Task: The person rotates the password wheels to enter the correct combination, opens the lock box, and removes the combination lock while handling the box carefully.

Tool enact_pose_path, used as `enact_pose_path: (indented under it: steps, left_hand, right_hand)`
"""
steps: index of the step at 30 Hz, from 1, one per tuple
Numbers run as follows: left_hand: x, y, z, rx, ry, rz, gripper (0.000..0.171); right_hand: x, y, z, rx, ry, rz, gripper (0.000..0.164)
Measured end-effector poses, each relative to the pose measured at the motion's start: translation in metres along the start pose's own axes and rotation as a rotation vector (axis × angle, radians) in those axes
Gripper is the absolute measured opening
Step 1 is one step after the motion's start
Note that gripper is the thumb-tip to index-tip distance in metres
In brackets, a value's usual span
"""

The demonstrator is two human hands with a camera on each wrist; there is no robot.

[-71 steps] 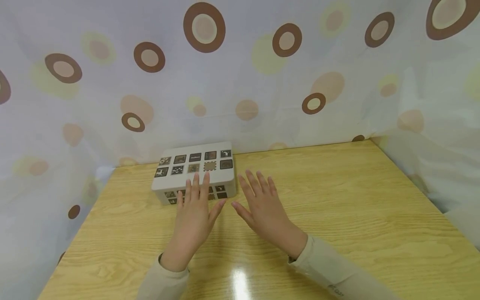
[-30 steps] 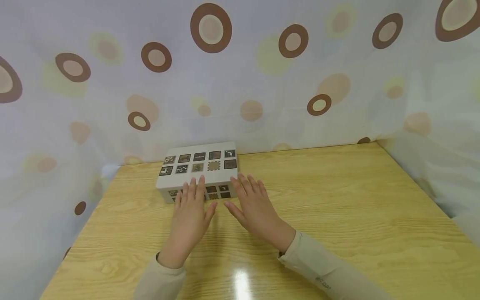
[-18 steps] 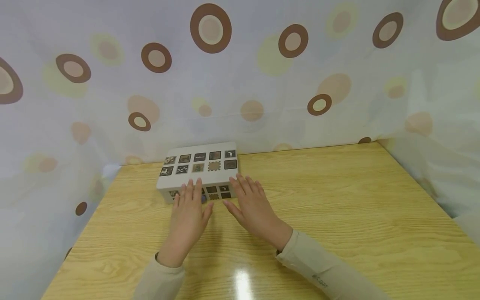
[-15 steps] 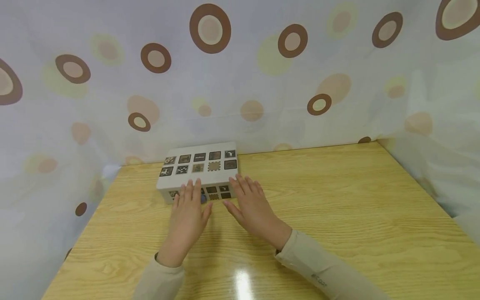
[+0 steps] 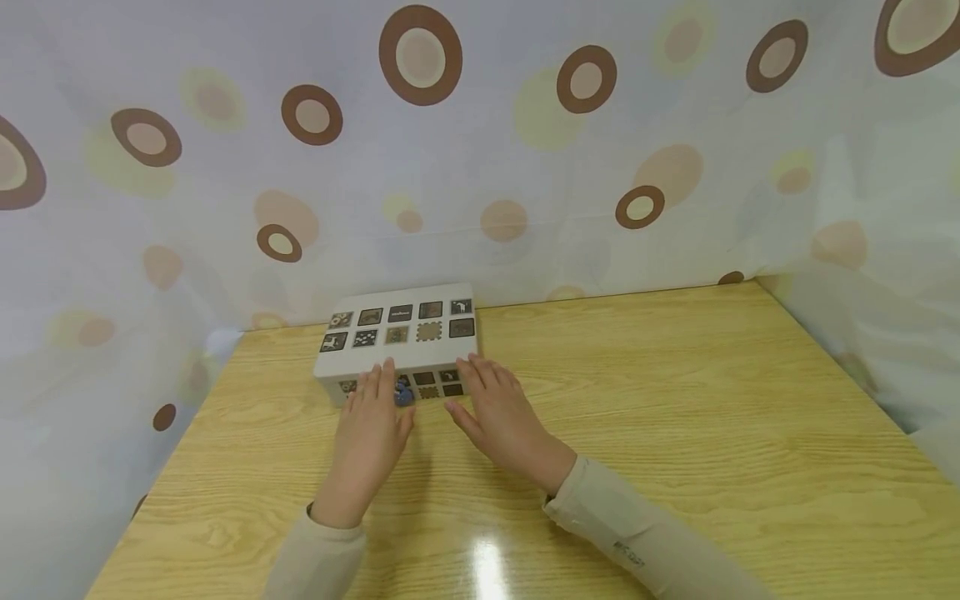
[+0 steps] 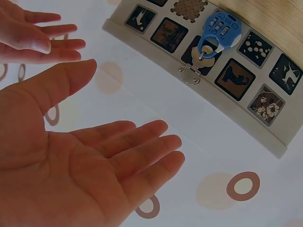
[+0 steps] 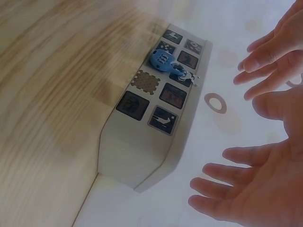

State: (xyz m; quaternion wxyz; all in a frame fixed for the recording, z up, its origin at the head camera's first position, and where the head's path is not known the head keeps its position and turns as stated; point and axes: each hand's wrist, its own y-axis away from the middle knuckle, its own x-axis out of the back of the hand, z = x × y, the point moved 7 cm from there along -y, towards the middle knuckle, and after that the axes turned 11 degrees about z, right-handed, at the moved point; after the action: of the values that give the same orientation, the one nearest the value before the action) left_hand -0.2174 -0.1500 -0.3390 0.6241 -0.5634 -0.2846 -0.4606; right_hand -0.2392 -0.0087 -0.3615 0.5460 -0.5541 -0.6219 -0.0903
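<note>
The left hand (image 5: pixel 363 442) and the right hand (image 5: pixel 510 429) are outstretched, loose, both holding nothing! Just ahead, clear of both, the white box (image 5: pixel 423 355) sits at the back of the wooden table (image 5: pixel 675 408), blue padlock (image 6: pixel 225 34) on its front face, between the hands, nearer the left!

Long beige sleeves (image 5: pixel 315 558), small dark marking (image 5: pixel 628 554), possibly lettering, on the right.

The head camera looks forward and down from above, taking in surface (image 5: pixel 675 433) and cloth (image 5: pixel 450 167). Both wrist cameras, nearer and turned, face the front of the box (image 7: pixel 152 109), sharing its padlock (image 6: pixel 221 29).
</note>
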Motion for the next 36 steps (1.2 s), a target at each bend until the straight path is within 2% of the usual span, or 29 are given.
enact_pose_path:
  steps: [8,22,31,36]
  left_hand:
    - [0.001,-0.001,-0.005,0.014,-0.001,0.026,0.068]
    - [-0.007,-0.001,-0.015,0.085,-0.012,-0.036,0.061]
    - [-0.015,-0.005,-0.024,0.155,-0.012,-0.074,0.061]
    - [-0.020,-0.007,-0.027,0.171,-0.006,-0.080,0.062]
  right_hand:
    - [-0.005,-0.002,-0.002,-0.021,-0.033,-0.030,0.060]
    - [-0.017,-0.005,-0.005,-0.029,-0.076,-0.065,0.061]
    - [-0.029,-0.009,-0.005,-0.032,-0.076,-0.101,0.060]
    - [-0.034,-0.010,-0.007,-0.024,-0.069,-0.098,0.059]
